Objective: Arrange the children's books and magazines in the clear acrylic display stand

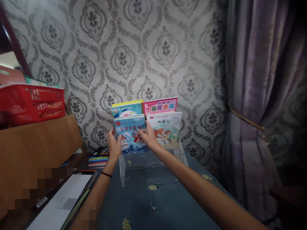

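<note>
A blue book (pixel 131 144) with red Chinese characters stands upright on a clear acrylic rack (pixel 122 171). At its left edge is my left hand (pixel 114 145), thumb over the front and fingers along the side. My right hand (pixel 149 136) grips the right edge, some fingers lying across the cover. Beside it stands a white book (pixel 169 126) with an illustrated cover, partly behind my right hand. In the row behind, a teal and yellow book (pixel 127 109) and a pink book (pixel 160 107) show only their upper parts.
A dark patterned cloth (pixel 153 207) covers the table. On the left are a small stack of books (pixel 98 159), a white sheet (pixel 62 201) and a red plastic basket (pixel 45 102) above a wooden panel (pixel 40 137). A grey curtain (pixel 251 95) hangs at right.
</note>
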Motion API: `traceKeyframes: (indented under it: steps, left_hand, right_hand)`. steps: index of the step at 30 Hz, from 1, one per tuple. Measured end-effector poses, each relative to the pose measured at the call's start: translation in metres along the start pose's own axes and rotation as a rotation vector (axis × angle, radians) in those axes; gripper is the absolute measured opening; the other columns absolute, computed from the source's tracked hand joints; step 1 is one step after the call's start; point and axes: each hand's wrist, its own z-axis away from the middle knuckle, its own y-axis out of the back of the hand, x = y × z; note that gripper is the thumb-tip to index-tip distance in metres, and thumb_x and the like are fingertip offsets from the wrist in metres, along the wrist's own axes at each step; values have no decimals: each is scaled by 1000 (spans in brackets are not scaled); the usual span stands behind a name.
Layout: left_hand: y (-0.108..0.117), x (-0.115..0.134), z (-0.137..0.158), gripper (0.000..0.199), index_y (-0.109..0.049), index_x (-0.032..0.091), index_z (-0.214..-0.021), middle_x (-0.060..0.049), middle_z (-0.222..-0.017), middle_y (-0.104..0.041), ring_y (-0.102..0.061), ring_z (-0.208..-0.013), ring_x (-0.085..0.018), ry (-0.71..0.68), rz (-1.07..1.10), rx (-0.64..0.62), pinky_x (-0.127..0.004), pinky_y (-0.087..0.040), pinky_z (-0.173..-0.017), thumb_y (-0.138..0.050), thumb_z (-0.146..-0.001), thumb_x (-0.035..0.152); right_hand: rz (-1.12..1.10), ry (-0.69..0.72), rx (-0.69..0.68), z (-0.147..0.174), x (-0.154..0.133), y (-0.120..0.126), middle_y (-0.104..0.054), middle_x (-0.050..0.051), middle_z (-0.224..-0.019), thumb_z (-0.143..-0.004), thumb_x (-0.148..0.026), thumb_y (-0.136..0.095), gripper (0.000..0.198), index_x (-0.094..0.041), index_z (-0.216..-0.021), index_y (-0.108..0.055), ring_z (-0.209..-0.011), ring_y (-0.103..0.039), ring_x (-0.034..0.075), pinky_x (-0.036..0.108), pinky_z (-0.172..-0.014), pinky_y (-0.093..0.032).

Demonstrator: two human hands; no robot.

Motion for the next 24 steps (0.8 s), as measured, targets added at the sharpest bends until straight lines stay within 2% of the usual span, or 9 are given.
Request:
traceKeyframes:
  steps: [3,7,18,24]
  left_hand:
    - [-15,-22,12,38,-50,20,-126,-11,-118,-57,-54,-119,-27,89,58,-88,-47,-42,-107,-54,-89,27]
    - [-24,-23,15,39,-52,22,-126,-9,-115,-56,-53,-117,-27,93,19,-58,-48,-42,-107,-54,-88,24]
    - [-25,-24,15,48,-53,21,-131,-8,-114,-56,-55,-114,-25,97,36,-48,-41,-44,-105,-56,-84,19]
    - [-24,-32,27,50,-52,21,-133,-8,-114,-54,-58,-109,-23,116,85,-79,-37,-48,-99,-57,-83,19]
  right_hand:
    - [-7,-16,2,0,-3,1,-60,-9,-62,-87,-27,-50,68,-19,-146,-19,-46,-62,14,21,-44,-44]
    - [-16,-26,10,0,-6,0,-58,-11,-58,-86,-25,-49,63,-19,-143,-22,-43,-61,14,21,-43,-43]
    - [-19,-16,-1,0,-6,0,-59,-11,-57,-84,-24,-50,60,-19,-139,-24,-40,-58,13,20,-40,-42]
    - [30,-5,-2,3,-6,-1,-58,-11,-55,-83,-24,-49,61,-19,-139,-26,-40,-58,13,20,-40,-42]
